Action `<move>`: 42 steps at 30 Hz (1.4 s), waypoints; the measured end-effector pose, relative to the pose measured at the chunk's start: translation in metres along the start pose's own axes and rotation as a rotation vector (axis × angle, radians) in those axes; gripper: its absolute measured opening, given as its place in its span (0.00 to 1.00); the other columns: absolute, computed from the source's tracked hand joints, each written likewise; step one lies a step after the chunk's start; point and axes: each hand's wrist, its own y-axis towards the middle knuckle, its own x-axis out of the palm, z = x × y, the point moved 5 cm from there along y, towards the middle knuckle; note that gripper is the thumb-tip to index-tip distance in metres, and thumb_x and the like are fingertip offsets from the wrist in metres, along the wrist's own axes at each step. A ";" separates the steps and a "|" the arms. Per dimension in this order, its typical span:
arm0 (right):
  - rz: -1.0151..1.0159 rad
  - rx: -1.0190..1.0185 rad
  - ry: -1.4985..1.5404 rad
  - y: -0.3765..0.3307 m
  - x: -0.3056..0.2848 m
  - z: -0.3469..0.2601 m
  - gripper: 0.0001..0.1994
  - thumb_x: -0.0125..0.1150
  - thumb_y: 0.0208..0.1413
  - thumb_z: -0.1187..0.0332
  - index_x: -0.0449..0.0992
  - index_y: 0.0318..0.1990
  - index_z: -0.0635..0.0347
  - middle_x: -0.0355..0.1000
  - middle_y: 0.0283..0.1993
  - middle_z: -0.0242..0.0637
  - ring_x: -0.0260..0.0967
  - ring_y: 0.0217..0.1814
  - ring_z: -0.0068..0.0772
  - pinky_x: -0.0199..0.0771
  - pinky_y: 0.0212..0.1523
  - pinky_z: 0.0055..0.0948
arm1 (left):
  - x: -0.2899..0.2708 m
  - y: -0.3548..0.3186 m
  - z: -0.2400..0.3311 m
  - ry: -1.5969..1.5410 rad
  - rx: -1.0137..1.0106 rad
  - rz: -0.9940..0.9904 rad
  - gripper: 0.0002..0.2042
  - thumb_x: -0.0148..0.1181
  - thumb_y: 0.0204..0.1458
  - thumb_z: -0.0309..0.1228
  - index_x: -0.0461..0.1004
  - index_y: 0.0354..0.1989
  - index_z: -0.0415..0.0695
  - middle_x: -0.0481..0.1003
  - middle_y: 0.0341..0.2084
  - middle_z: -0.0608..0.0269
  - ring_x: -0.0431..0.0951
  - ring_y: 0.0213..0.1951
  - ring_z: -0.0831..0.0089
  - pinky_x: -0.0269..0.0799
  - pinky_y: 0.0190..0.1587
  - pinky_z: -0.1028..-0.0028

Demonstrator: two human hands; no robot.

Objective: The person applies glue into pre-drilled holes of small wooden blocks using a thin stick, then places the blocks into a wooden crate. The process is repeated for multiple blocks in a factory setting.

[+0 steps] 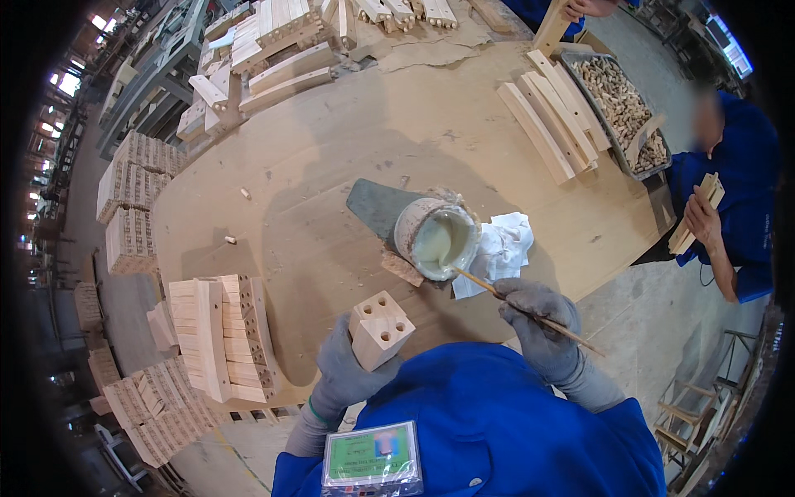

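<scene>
My gloved left hand (344, 373) is wrapped round pale wooden pieces (379, 335) standing with their drilled ends up; several round holes show in the end faces. How far the wood runs down is hidden by my grip. In my right hand (542, 325), also gloved, is a thin wooden stick (482, 285), its far tip at the rim of a glue-crusted bucket (403, 229). Whitish glue (432, 245) lies inside. The bucket rests tilted toward me, against a grey-green board (373, 204). Beside it on the right lies a crumpled white cloth (507, 242).
Left of me sits a stack of wooden pieces (219, 331) with drilled ends. Long wooden rails (542, 124) lie at the right, near a crate (617, 147) of dowels. A person in blue (729, 190) there holds wooden pieces. More wood (281, 25) is heaped across the table (331, 132).
</scene>
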 end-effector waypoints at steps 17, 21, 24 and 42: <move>0.120 0.385 0.577 0.039 -0.015 -0.014 0.08 0.65 0.49 0.75 0.73 0.34 0.65 0.73 0.31 0.37 0.75 0.33 0.26 0.76 0.31 0.24 | 0.016 -0.004 0.016 0.110 -0.158 -0.228 0.35 0.71 0.33 0.38 0.63 0.51 0.39 0.76 0.35 0.52 0.80 0.35 0.57 0.75 0.38 0.65; -0.135 0.518 0.370 0.068 -0.010 -0.033 0.09 0.64 0.51 0.69 0.74 0.35 0.65 0.74 0.28 0.36 0.73 0.32 0.22 0.74 0.31 0.21 | 0.019 -0.007 0.023 0.097 -0.176 -0.237 0.36 0.73 0.30 0.36 0.64 0.51 0.41 0.76 0.38 0.55 0.78 0.38 0.59 0.74 0.41 0.65; -0.254 0.483 0.291 0.073 -0.008 -0.032 0.13 0.62 0.53 0.62 0.74 0.35 0.65 0.74 0.27 0.35 0.72 0.29 0.20 0.71 0.31 0.20 | 0.022 -0.007 0.029 0.139 -0.144 -0.247 0.36 0.74 0.29 0.37 0.64 0.50 0.41 0.76 0.37 0.55 0.78 0.38 0.58 0.74 0.40 0.65; -0.209 0.425 0.354 0.071 -0.004 -0.027 0.14 0.62 0.52 0.58 0.76 0.34 0.63 0.74 0.26 0.31 0.71 0.27 0.22 0.70 0.31 0.23 | 0.026 -0.009 0.034 0.126 -0.100 -0.275 0.35 0.71 0.33 0.39 0.63 0.51 0.38 0.77 0.35 0.51 0.80 0.35 0.56 0.74 0.38 0.63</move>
